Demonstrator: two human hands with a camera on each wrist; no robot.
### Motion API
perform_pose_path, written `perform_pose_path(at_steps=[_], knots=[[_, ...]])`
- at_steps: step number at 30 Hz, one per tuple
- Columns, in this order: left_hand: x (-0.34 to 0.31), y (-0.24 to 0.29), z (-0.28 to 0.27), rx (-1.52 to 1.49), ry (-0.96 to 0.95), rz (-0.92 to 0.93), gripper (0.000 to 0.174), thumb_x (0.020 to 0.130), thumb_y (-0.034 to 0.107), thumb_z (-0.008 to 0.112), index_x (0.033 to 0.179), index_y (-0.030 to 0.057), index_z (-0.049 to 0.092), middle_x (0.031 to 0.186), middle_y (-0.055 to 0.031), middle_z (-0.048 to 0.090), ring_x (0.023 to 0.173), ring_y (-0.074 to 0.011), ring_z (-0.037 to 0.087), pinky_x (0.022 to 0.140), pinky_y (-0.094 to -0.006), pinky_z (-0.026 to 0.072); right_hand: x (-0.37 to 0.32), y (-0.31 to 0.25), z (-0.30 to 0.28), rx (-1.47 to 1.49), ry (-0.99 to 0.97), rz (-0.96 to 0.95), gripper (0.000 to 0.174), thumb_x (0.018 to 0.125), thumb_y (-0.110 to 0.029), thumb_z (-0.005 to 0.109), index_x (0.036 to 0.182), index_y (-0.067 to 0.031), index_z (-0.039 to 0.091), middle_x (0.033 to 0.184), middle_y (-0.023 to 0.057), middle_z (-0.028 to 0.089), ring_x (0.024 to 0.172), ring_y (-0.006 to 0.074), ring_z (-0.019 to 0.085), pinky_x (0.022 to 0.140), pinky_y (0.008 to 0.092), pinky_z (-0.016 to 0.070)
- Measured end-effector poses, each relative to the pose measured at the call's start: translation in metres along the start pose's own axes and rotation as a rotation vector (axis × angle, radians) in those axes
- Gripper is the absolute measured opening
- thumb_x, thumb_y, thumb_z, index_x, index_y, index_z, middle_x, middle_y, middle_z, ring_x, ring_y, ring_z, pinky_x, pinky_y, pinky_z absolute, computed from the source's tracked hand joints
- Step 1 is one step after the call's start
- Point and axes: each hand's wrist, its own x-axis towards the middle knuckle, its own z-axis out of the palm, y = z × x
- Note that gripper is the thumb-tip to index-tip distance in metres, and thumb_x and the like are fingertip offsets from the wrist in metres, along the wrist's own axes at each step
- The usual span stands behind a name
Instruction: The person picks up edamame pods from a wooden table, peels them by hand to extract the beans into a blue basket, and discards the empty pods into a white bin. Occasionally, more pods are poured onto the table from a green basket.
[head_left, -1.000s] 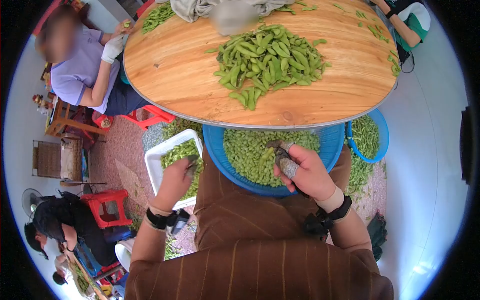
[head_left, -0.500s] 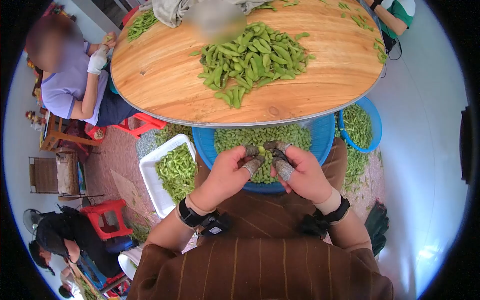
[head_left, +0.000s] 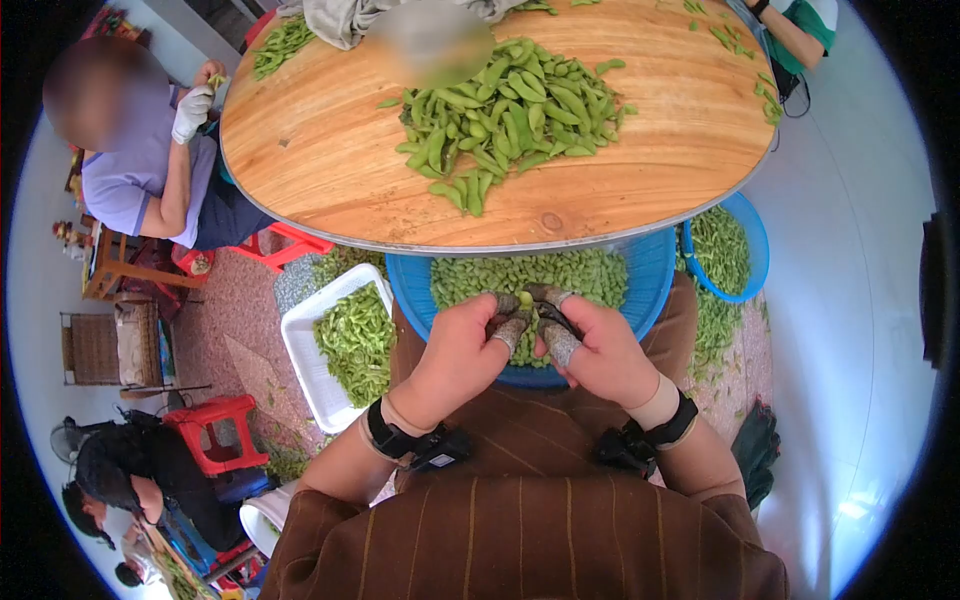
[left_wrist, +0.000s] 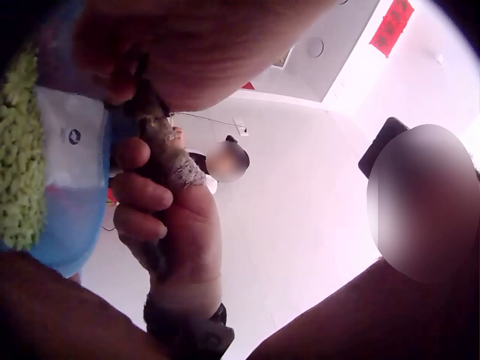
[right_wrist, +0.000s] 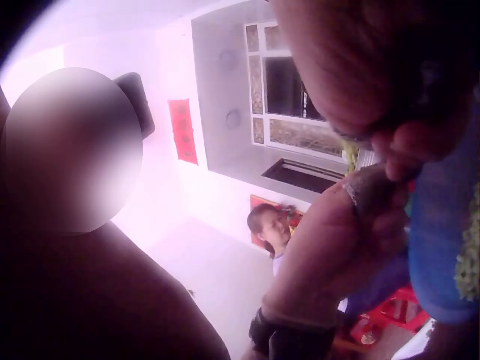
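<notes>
Both hands meet over a blue basin (head_left: 655, 290) of shelled green beans (head_left: 580, 272) in the head view. Between the wrapped fingertips is a green pod (head_left: 526, 300). My left hand (head_left: 462, 350) pinches it from the left, thumb and forefinger in dark, worn coverings. My right hand (head_left: 602, 345) pinches from the right, its thumb and finger wrapped likewise. In the left wrist view the facing hand (left_wrist: 176, 217) has curled fingers; the pod is hidden there. The right wrist view is dark around the fingertips.
A round wooden table (head_left: 330, 150) bears a heap of pods (head_left: 510, 110). A white basket (head_left: 300, 340) of pods stands left of the basin, a blue basket (head_left: 757, 245) right. Another person (head_left: 150, 190) sits at the left by a red stool (head_left: 215, 435).
My left hand has moved from above the white basket to my right hand, and its fingers now pinch at the pod. Over the last half second both hands have stayed nearly in place.
</notes>
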Motion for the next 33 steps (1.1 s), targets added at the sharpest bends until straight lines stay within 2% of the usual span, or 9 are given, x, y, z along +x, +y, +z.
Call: perform_pose_path(at_steps=[5,8,14,17,19,23,26,28,33], knots=[[0.002,0.002,0.000,0.293,0.080,0.238,0.015,0.082,0.005,0.059,0.095,-0.0016,0.061,0.074,-0.0095,0.060,0.067,-0.0159,0.057,0.062,-0.0313,0.0477,0.003,0.004,-0.009,0.091,-0.054,0.063,0.026,0.084,-0.002,0.049,0.109,-0.0043,0.057,0.074,0.0010,0.060,0.050,0.0080,0.051,0.043,0.0223,0.0416],[0.002,-0.001,-0.006,-0.092,0.008,0.190,0.015,0.080,0.006,0.061,0.091,-0.0030,0.058,0.074,-0.0169,0.059,0.057,-0.0280,0.054,0.055,-0.0352,0.0440,0.000,0.003,-0.016,0.521,-0.145,0.212,0.025,0.090,-0.007,0.048,0.113,-0.0063,0.057,0.076,-0.0001,0.057,0.052,0.0063,0.045,0.043,0.0204,0.0382],[0.003,-0.014,-0.018,-1.106,-0.618,-0.259,0.015,0.086,0.011,0.062,0.098,0.0023,0.059,0.081,0.0005,0.059,0.060,-0.0097,0.051,0.053,-0.0262,0.0432,-0.009,0.001,-0.019,0.957,-0.382,0.418,0.021,0.093,-0.014,0.047,0.111,-0.0066,0.054,0.080,0.0000,0.054,0.053,0.0048,0.042,0.043,0.0192,0.0368],[0.002,-0.011,-0.003,-0.548,-0.277,-0.146,0.015,0.083,0.011,0.066,0.092,0.0009,0.058,0.078,-0.0042,0.059,0.058,-0.0170,0.052,0.054,-0.0296,0.0447,-0.003,0.006,-0.011,0.776,-0.202,0.371,0.017,0.093,-0.014,0.049,0.107,-0.0064,0.056,0.079,-0.0001,0.055,0.054,0.0046,0.044,0.043,0.0193,0.0377],[0.002,-0.010,-0.003,0.414,-0.011,0.446,0.016,0.079,0.010,0.067,0.086,0.0000,0.056,0.076,-0.0104,0.057,0.059,-0.0262,0.053,0.056,-0.0334,0.0459,-0.002,0.008,-0.005,0.539,-0.161,0.311,0.015,0.092,-0.014,0.050,0.104,-0.0060,0.057,0.077,0.0000,0.056,0.055,0.0045,0.046,0.043,0.0194,0.0385],[0.000,-0.002,-0.008,0.433,0.002,0.444,0.015,0.077,0.007,0.066,0.080,-0.0008,0.053,0.071,-0.0150,0.052,0.062,-0.0332,0.052,0.057,-0.0359,0.0462,0.001,0.002,-0.006,0.509,-0.119,0.281,0.013,0.092,-0.013,0.050,0.100,-0.0053,0.057,0.076,0.0005,0.057,0.056,0.0049,0.047,0.043,0.0200,0.0391],[0.000,-0.004,-0.014,0.056,-0.140,0.219,0.011,0.085,0.010,0.060,0.088,0.0003,0.057,0.073,-0.0145,0.057,0.059,-0.0282,0.053,0.054,-0.0346,0.0446,-0.001,0.001,-0.010,0.677,-0.186,0.273,0.015,0.092,-0.013,0.050,0.104,-0.0051,0.056,0.076,0.0006,0.057,0.055,0.0051,0.046,0.042,0.0200,0.0380],[-0.002,-0.008,-0.015,-1.355,-0.441,-0.412,0.018,0.092,0.017,0.054,0.100,0.0014,0.058,0.078,-0.0164,0.062,0.056,-0.0225,0.054,0.051,-0.0307,0.0426,-0.005,0.000,-0.012,0.836,-0.258,0.329,0.018,0.092,-0.012,0.049,0.108,-0.0050,0.054,0.075,0.0005,0.056,0.053,0.0054,0.045,0.043,0.0194,0.0368],[-0.004,-0.005,-0.011,-1.478,-0.601,-0.378,0.022,0.095,0.020,0.049,0.103,0.0012,0.058,0.080,-0.0150,0.063,0.055,-0.0166,0.055,0.051,-0.0254,0.0426,-0.006,0.013,-0.021,0.809,-0.315,0.283,0.023,0.091,-0.015,0.053,0.111,-0.0046,0.053,0.075,0.0004,0.055,0.051,0.0059,0.044,0.044,0.0206,0.0374]])
